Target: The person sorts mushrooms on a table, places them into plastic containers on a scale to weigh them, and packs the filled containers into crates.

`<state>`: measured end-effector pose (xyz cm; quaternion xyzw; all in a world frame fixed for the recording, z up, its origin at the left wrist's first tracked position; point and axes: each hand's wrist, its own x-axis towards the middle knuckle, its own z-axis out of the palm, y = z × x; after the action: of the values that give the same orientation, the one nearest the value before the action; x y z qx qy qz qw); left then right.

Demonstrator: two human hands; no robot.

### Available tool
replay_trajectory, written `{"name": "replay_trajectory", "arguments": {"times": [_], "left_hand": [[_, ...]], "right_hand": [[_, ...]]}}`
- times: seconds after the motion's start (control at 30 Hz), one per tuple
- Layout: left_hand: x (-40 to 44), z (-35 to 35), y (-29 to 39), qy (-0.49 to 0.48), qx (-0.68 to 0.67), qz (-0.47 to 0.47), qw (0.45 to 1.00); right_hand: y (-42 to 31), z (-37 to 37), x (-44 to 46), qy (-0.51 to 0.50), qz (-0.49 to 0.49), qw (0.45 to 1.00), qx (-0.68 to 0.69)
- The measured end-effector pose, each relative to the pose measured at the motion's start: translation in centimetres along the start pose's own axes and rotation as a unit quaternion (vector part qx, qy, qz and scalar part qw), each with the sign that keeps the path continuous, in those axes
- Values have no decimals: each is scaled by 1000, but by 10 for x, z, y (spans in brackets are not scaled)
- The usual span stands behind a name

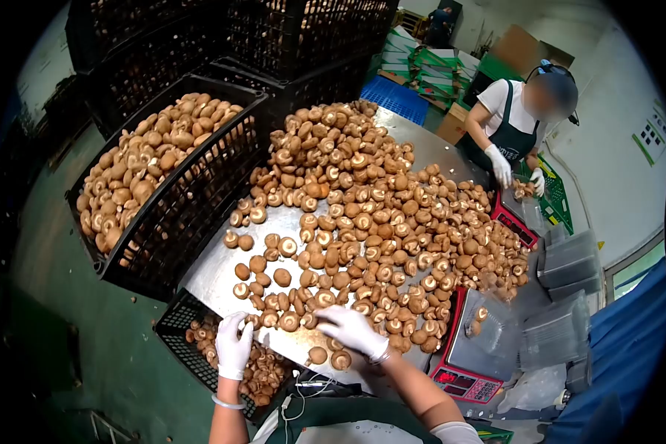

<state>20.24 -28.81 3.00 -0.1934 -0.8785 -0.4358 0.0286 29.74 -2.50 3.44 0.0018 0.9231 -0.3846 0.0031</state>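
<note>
Brown mushrooms (370, 222) lie in a broad heap on the metal table (207, 270). My left hand (233, 345), in a white glove, is at the table's near left edge, above a low black crate (173, 325) of mushrooms; its fingertips are beside a mushroom at the edge, and whether they hold one is unclear. My right hand (350, 331), also gloved, reaches over the near mushrooms with its fingers apart, touching or just above them. A red scale (453, 377) with a clear tray (488, 333) holding a few mushrooms stands to the right.
A large black crate (185, 200) full of mushrooms stands at the left, with stacked crates (296, 37) behind. A co-worker (510, 118) in white gloves handles mushrooms by a second red scale (512, 222). Clear trays (555, 329) are stacked at the right.
</note>
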Motion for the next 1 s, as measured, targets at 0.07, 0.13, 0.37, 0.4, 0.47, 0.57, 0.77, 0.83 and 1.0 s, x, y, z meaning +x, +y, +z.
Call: {"name": "replay_trajectory", "arguments": {"times": [0.07,0.13,0.37,0.4,0.47,0.57,0.77,0.83,1.0], "left_hand": [[7,8,3,-17,-12,20,1000],[20,21,11,-34,-45,20,998],[77,82,35,-64,-24,84,994],[83,94,33,-71,-8,98,993],[97,115,32,-98,8,132,986],[114,149,33,-120,99,155,976],[139,179,57,-195,335,171,906],[147,178,55,-186,310,222,905],[132,142,53,-237,-272,-6,933]], "right_hand": [[10,-22,16,81,72,993,41],[19,-35,45,162,84,983,24],[81,-25,95,127,13,980,-154],[91,-24,93,167,-22,981,-93],[72,-51,76,59,133,969,198],[68,-58,57,66,130,808,571],[78,-59,28,66,69,690,717],[75,-55,20,89,50,688,719],[53,-52,-4,96,130,797,582]]}}
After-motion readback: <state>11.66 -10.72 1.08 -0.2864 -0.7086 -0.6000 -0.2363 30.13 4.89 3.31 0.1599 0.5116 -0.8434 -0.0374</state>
